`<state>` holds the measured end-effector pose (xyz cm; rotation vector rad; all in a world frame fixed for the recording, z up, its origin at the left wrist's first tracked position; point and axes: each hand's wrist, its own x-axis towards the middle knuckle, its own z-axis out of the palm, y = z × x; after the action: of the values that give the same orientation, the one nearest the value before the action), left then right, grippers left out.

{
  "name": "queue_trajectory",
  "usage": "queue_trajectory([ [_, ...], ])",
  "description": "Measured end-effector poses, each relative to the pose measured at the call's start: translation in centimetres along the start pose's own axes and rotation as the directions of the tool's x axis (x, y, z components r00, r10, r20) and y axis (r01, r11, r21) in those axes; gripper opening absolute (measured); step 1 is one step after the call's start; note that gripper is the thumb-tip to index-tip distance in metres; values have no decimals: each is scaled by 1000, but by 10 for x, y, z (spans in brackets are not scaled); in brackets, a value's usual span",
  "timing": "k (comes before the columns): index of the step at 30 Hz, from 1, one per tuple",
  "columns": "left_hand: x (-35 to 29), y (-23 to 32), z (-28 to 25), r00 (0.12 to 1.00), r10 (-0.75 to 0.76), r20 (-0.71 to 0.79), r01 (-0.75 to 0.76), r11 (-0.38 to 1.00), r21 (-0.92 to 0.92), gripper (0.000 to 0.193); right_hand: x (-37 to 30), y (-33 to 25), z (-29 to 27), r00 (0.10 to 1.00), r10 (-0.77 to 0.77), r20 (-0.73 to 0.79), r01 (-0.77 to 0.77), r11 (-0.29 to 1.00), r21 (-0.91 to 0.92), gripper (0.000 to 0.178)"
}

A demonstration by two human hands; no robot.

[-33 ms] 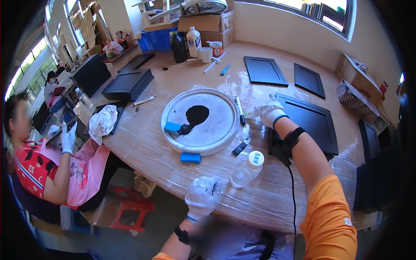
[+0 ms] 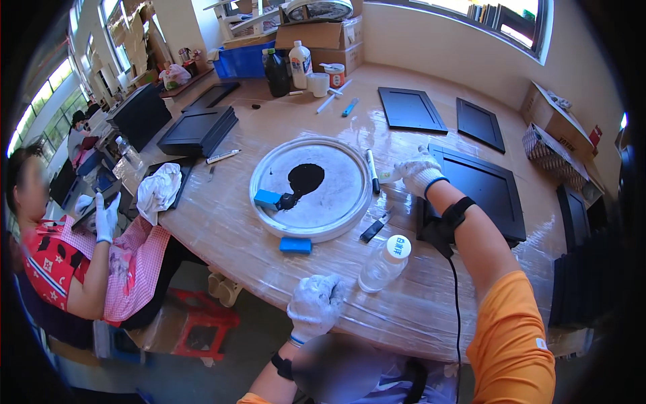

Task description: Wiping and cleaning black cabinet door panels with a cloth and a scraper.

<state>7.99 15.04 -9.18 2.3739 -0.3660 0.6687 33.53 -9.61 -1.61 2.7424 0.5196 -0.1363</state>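
My left hand [image 2: 315, 304], in a stained white glove, rests closed at the table's near edge; its curled fingers hide whatever may be in them. A clear bottle with a white lid [image 2: 383, 262] stands to its right. My right hand [image 2: 418, 174], also gloved, is closed beside a large black framed panel [image 2: 481, 192]. A small translucent piece [image 2: 387, 176] pokes out at its fingertips, too small to name. Left of it lies a marker [image 2: 373, 172]. A round whitish tray [image 2: 269, 168] holds a black puddle [image 2: 307, 178] and a blue sponge block [image 2: 268, 198] with a blackened end.
Another blue block [image 2: 296, 245] and a dark-handled blade [image 2: 374, 227] lie near the tray. Black panels [image 2: 412, 110] lie at the back; more are stacked [image 2: 198, 131] at left. Bottles [image 2: 301, 64] stand behind. A cable [image 2: 456, 303] hangs below my right wrist. A co-worker [image 2: 81, 269] sits at left.
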Motion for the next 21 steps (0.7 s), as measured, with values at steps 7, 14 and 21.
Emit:
queue_trajectory([
  [7,0,0,0,1000,-26,6,26,1000,17,10,14,-6,-34,991,29,-132,-13,992,123,26],
  [14,0,1,-1,1000,2,16,-2,1000,9,9,31,-12,-47,991,12,-134,-7,999,39,27],
  [21,-4,-3,6,1000,8,-28,-8,1000,-7,9,32,-9,-50,998,34,-56,-29,996,83,40],
])
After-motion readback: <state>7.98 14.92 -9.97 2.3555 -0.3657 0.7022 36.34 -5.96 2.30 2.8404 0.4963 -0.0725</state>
